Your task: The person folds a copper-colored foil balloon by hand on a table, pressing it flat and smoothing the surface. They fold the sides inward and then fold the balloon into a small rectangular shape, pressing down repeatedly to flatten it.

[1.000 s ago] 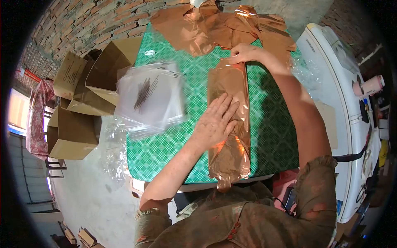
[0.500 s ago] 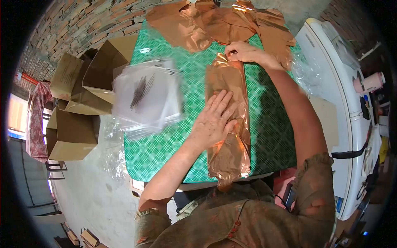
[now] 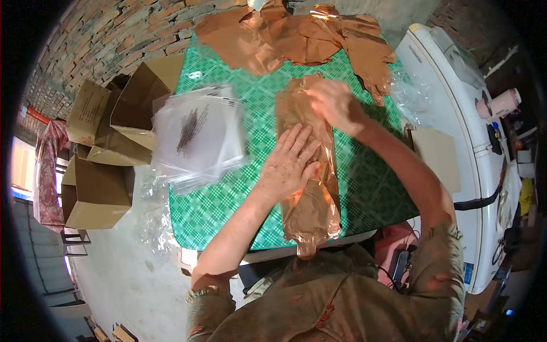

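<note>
A long copper-coloured foil balloon [image 3: 312, 214], flat and deflated, lies lengthwise on the green checked tablecloth [image 3: 256, 205]. Its narrow tail hangs over the near table edge. My left hand [image 3: 289, 165] rests flat on the middle of the foil, fingers stretched out. Over the upper right edge of the foil is my right hand [image 3: 337, 105], smeared by motion, so its fingers do not show clearly. More crumpled copper foil balloons [image 3: 310, 43] are spread along the far end of the table.
Left of the foil lies a stack of clear plastic bags [image 3: 199, 134] with dark print. Open cardboard boxes [image 3: 102, 188] stand left of the table. Crinkled clear plastic [image 3: 411, 97] lies at the right edge, beside a white fridge [image 3: 450, 114] lying along that side.
My right hand has moved from the foil's top edge slightly down and to the right. The left hand stays pressed on the foil. The whole view has shifted slightly.
</note>
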Demonstrator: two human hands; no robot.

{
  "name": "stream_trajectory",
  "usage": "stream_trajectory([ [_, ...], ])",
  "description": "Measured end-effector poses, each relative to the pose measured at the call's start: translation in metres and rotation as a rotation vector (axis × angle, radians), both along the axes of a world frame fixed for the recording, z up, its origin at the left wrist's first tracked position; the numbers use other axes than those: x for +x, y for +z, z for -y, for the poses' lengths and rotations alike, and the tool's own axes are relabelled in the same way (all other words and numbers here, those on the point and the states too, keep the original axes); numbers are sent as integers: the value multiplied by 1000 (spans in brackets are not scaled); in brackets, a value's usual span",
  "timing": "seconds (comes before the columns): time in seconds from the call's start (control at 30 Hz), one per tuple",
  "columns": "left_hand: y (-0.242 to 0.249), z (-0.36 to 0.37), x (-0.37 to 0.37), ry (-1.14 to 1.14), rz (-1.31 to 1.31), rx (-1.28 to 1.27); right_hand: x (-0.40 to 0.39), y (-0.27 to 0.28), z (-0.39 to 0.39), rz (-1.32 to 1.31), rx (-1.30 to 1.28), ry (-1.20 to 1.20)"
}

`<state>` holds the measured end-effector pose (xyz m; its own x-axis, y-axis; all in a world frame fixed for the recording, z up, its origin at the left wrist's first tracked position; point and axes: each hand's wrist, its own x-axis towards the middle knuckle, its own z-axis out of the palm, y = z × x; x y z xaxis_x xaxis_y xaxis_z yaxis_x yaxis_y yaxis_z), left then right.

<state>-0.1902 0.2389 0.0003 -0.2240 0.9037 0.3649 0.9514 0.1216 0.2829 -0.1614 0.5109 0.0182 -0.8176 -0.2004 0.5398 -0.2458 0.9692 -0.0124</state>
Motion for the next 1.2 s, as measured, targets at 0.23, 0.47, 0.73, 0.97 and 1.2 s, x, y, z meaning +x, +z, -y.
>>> stream_trajectory([
  [0.23, 2, 1, 2, 2, 17, 39, 65, 7, 46, 51, 118, -174],
  [0.47, 3, 2, 2, 6, -9, 32, 67, -23, 32, 196, 218, -260],
  [0.73, 2, 0, 2, 24, -26, 21, 69, -33, 24, 102, 153, -166],
  [0.97, -1, -1, 2, 19, -40, -19, 68, -35, 24, 137, 152, -182],
  [1.2, 9, 2, -1, 10, 2, 175, 66, -32, 31, 362, 68, -289],
])
